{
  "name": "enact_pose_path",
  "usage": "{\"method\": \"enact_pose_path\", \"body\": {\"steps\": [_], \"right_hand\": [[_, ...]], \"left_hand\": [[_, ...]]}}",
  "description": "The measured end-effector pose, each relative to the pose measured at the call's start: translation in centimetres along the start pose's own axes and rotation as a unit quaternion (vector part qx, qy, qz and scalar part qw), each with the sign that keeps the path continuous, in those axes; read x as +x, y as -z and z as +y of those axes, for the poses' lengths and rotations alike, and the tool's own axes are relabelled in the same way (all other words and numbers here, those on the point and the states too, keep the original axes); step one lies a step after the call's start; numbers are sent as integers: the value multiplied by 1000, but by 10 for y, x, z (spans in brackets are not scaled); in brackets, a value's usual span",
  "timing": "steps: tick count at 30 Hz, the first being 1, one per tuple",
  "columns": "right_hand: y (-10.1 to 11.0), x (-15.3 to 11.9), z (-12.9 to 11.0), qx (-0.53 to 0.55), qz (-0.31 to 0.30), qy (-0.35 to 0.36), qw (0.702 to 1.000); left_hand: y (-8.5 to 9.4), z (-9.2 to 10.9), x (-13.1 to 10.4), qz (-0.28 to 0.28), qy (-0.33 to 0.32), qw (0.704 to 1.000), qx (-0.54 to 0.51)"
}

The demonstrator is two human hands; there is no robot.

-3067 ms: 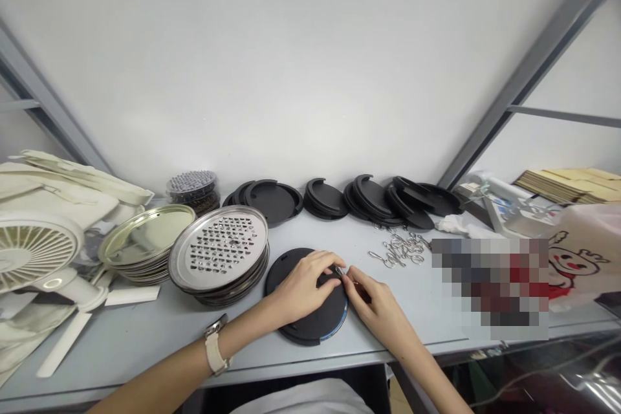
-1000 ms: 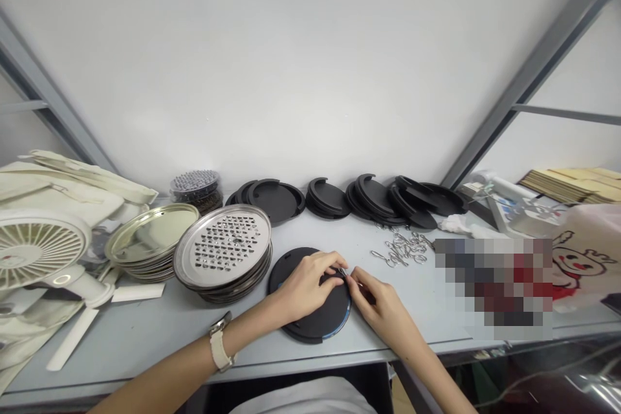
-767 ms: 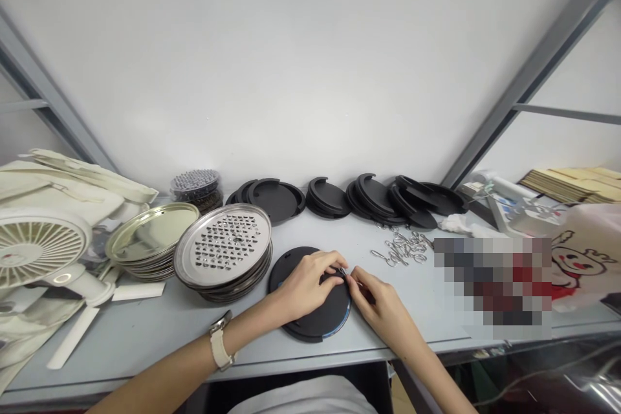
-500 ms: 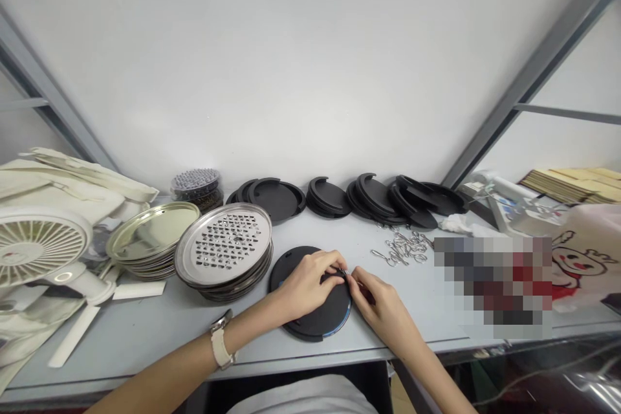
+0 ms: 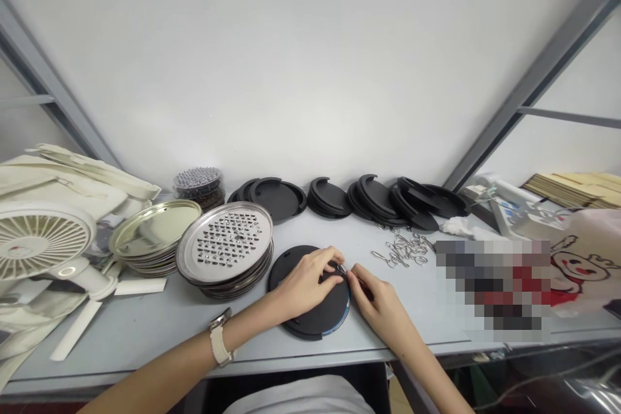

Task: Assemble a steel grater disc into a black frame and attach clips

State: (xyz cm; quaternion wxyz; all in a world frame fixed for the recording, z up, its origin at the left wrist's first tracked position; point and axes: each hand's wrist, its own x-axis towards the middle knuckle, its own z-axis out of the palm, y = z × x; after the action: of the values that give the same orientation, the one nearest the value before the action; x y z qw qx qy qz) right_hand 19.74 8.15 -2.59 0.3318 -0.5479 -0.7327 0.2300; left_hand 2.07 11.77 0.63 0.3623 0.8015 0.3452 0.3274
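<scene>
The left hand (image 5: 308, 281) lies over the upper right part of a black disc (image 5: 315, 317), its palm side down and its thumb and forefinger closed on a small metal piece (image 5: 341, 268) at the disc's right edge. The right hand (image 5: 381, 301) is just beside that edge, thumb and forefinger pinched on the same piece from the right. The small metal piece therefore sits between the two sets of fingertips, touching both; its exact shape is mostly hidden. The disc lies flat on the grey table (image 5: 412, 317), under the left hand and to the left of the right hand, with a blue line along its lower right rim. A watch (image 5: 220, 339) is on the left wrist.

Beyond the right hand is a loose pile of metal clips (image 5: 405, 250). Black round covers (image 5: 281, 199) lie in overlapping groups along the wall (image 5: 310, 77). Left of the disc, near it, stands a stack of perforated metal discs (image 5: 226, 242), with a stack of gold-toned discs (image 5: 155, 229) beside it and a white fan (image 5: 43, 242) farther left. A printed bag (image 5: 589, 255) lies at the far right
</scene>
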Motion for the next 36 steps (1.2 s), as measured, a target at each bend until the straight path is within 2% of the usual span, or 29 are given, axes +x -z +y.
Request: {"method": "enact_pose_path", "body": {"steps": [8,15,20,36], "right_hand": [[3,1,-3,5,-30,1,1000],[13,13,3,22,-118,7,993],[7,15,3,8,-59,15,998],[7,10,0,16,-45,30,998]], "left_hand": [[-2,-3,1,-7,-4,1000,8],[-2,-6,1,-8,-13,1000,7],[-2,-6,2,-12,-17,1000,-1],[0,-1,0,-17,-3,1000,-1]]}}
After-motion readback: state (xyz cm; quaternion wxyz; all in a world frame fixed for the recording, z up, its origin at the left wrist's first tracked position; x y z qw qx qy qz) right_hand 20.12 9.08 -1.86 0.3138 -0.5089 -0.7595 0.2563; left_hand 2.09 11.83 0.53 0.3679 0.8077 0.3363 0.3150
